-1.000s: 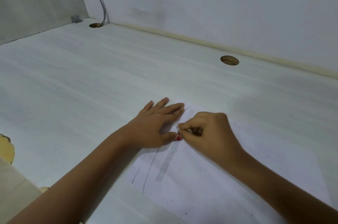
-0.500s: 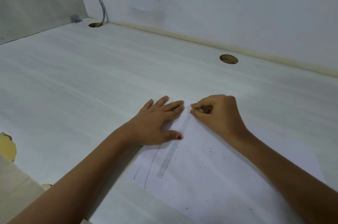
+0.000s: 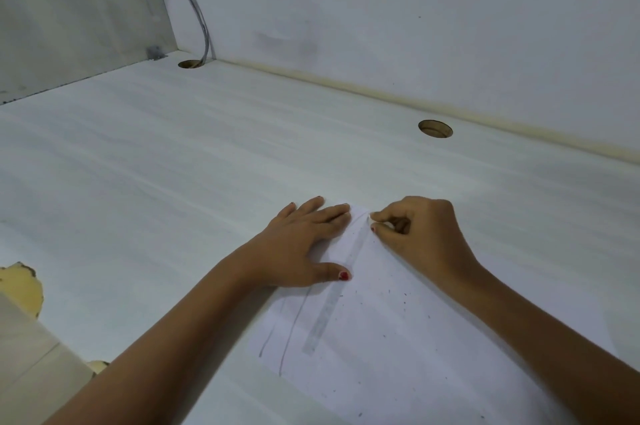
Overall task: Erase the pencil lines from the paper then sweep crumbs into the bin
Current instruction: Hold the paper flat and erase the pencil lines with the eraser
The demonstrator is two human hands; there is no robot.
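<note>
The worktop (image 3: 173, 182) is pale and mostly bare, with 2 round cable holes near the back wall. No bin shows in this view.

The paper (image 3: 398, 338) lies flat near the front edge, under both hands. 2 dark pencil lines (image 3: 292, 327) remain at its left side; just beside them runs a pale grey smudged band (image 3: 329, 306), seemingly a line already rubbed out.

The left hand (image 3: 304, 244) lies flat with fingers spread, pinning the paper's far-left corner, as it did 1 second ago.

The right hand (image 3: 419, 234) has moved: 1 second ago it was lower on the band, close to the left thumb; now it sits at the band's far end by the paper's top edge. Its fingers are pinched tight on something small, presumably the eraser, which I cannot make out.

So 1 upward stroke looks finished; 2 lines are left.

Dark crumbs (image 3: 388, 293) are scattered over the sheet, unswept.
</note>
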